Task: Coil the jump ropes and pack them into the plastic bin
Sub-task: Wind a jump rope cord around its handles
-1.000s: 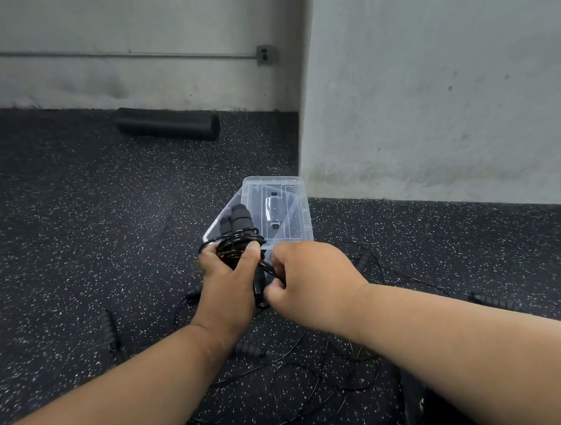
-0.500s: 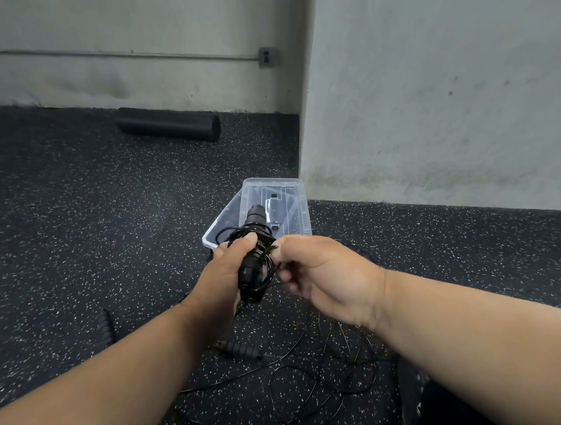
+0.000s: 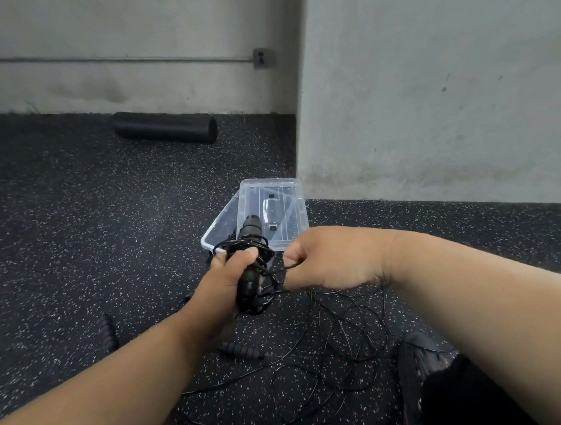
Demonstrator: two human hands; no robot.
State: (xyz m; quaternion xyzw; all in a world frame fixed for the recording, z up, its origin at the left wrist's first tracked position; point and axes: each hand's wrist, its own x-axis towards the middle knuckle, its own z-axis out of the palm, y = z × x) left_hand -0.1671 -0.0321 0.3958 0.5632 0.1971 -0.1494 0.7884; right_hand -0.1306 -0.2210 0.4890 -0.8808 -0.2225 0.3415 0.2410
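My left hand grips the black handles of a jump rope, with thin black cord wound round them in loops. My right hand sits just to the right and pinches the cord where it leaves the bundle. Behind the hands, the clear plastic bin rests on the floor with its clear lid lying across its right side. More loose jump rope cord lies tangled on the floor below my hands, with two ribbed black handles among it.
The floor is dark speckled rubber. A black foam roller lies by the far wall at the left. A grey concrete wall juts out right behind the bin. A dark shoe and dark clothing show at the lower right.
My right hand has pulled away to the right from the bundle, drawing the cord out. My left hand has tilted the handles more upright and lifted them slightly toward the bin.
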